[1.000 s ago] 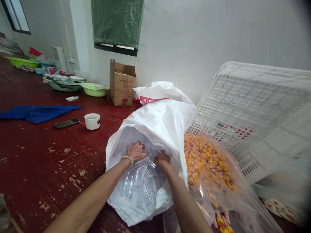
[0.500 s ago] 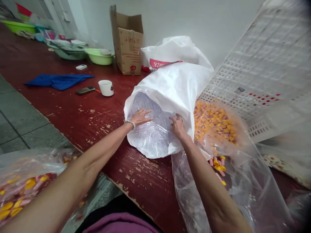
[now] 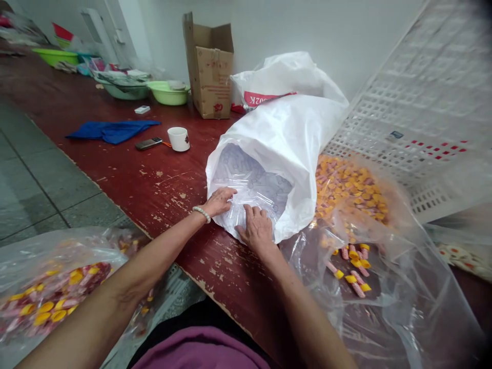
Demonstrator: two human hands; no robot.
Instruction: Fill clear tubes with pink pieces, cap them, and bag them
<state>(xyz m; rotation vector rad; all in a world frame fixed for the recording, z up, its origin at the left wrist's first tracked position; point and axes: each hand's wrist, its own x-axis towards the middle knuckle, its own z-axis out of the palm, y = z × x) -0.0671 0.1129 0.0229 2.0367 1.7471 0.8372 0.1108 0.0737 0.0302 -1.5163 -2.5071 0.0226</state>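
Observation:
A white sack [image 3: 284, 128] lies on its side with its mouth toward me. Clear plastic tubes [image 3: 249, 179] fill the inside of it. My left hand [image 3: 220, 201], with a beaded bracelet on the wrist, rests at the lower left of the mouth on the tubes, its fingers stretched out. At the lower rim, my right hand [image 3: 257, 225] lies over the tubes, fingers apart and a little bent. No tube is visibly gripped in either hand. Right of the sack, small pink pieces with yellow caps [image 3: 353, 189] are heaped on clear plastic sheeting [image 3: 392, 287].
A white perforated crate [image 3: 400, 118] leans at the right. Along the back stand a cardboard box [image 3: 215, 82] and a green basin [image 3: 169, 95]. A white cup [image 3: 179, 139], a phone [image 3: 149, 143] and a blue cloth [image 3: 113, 131] lie on the red table [image 3: 161, 179]. A bag of capped pieces [image 3: 54, 302] is lower left.
Both hands have drawn back toward me, from deeper in the sack's mouth to its lower rim. My right hand has moved left, nearer my left hand. The view has shifted slightly.

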